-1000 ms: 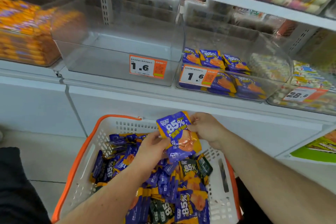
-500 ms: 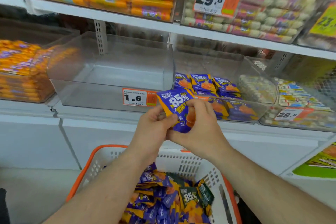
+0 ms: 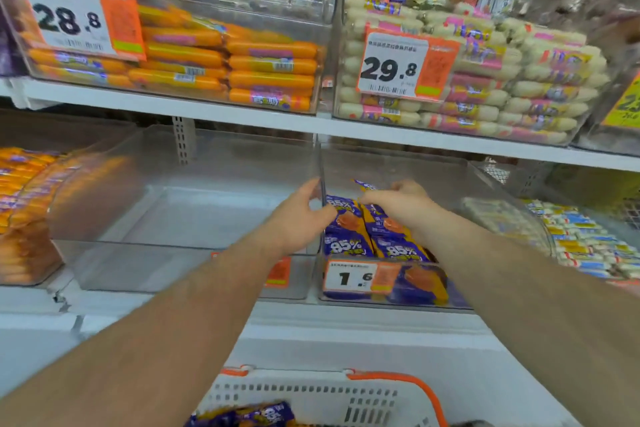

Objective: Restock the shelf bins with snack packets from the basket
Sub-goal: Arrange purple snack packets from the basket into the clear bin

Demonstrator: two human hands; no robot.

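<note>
Now both hands are up at the shelf, not down at the basket (image 3: 398, 388) like a second ago. The purple snack packet (image 3: 363, 184) that both hands held has gone up with them and now sits over the right-hand clear bin (image 3: 485, 191). The right hand (image 3: 403, 196) has its fingers curled at the packet's edge, so its grip looks closed on it, deep in that bin. The left hand (image 3: 299, 210) has let go; its grip is loose, with straight fingers touching the wall between the two bins. Other purple packets (image 3: 349, 225) already lie in rows below. So this one is nearly put away. The left clear bin (image 3: 180, 218) has nothing in it, and more packets wait in the basket.
</note>
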